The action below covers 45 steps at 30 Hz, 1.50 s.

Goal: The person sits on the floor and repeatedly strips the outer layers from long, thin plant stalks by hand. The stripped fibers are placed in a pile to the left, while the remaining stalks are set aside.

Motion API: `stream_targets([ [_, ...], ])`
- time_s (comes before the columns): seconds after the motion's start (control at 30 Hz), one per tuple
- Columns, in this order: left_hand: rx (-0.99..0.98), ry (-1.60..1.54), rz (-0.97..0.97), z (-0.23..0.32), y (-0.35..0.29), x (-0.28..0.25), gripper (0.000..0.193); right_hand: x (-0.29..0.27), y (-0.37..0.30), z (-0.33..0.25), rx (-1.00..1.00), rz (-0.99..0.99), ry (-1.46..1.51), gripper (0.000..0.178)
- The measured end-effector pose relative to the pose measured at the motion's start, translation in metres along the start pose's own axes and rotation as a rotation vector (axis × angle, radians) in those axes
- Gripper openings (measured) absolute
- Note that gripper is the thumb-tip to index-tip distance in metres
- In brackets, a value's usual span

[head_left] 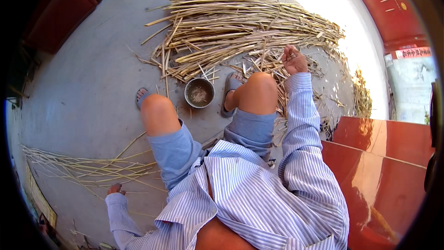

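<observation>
Right grip: curled, hold unclear | stalks near | left grip: unclear, strands near

The person wears a loose shirt with thin stripes of blue and white, of which the front hangs partly open, and its long sleeves are finished by cuffs in the same striped cloth. Below are plain shorts of grey-blue colour, which end above the knees. On the feet are grey open-toed sandals, each having a broad strap across the foot.
</observation>
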<state>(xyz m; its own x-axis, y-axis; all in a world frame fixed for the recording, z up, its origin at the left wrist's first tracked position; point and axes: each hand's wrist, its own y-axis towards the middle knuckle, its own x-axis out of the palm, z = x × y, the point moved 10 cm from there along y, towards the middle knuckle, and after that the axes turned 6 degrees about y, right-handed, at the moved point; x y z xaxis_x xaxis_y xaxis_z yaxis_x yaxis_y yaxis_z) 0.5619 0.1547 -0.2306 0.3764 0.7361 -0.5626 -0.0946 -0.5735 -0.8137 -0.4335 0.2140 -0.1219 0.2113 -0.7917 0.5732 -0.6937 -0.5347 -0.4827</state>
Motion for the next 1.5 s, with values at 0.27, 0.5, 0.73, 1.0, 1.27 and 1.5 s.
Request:
stream_targets([
  [0.27, 0.129, -0.358, 1.027, 0.175, -0.049, -0.330, 0.022, -0.133, 0.045, 0.162, 0.090, -0.061, -0.730, 0.030],
  [0.5, 0.524, -0.449, 1.338, 0.381, -0.064, -0.500, 0.018, -0.097, 0.094, 0.212, -0.012, -0.180, -1.584, 0.046],
  [0.73, 0.593, -0.011, 0.430, 0.534, 0.170, -0.355, 0.043, -0.102, 0.156, 0.257, -0.022, -0.291, -1.471, 0.037],
  [1.0, 0.793, 0.147, 0.538, 0.584, 0.241, -0.300, 0.021, -0.078, 0.152, 0.267, -0.051, -0.281, -1.579, 0.032],
  [1.27, 0.721, -0.200, 0.403, 0.575, 0.313, -0.359, 0.051, -0.067, 0.186, 0.271, -0.076, -0.275, -1.564, 0.044],
  [1.5, 0.936, -0.179, 0.606, 0.584, 0.235, -0.374, 0.035, -0.126, 0.181, 0.211, 0.080, -0.181, -2.479, 0.048],
])
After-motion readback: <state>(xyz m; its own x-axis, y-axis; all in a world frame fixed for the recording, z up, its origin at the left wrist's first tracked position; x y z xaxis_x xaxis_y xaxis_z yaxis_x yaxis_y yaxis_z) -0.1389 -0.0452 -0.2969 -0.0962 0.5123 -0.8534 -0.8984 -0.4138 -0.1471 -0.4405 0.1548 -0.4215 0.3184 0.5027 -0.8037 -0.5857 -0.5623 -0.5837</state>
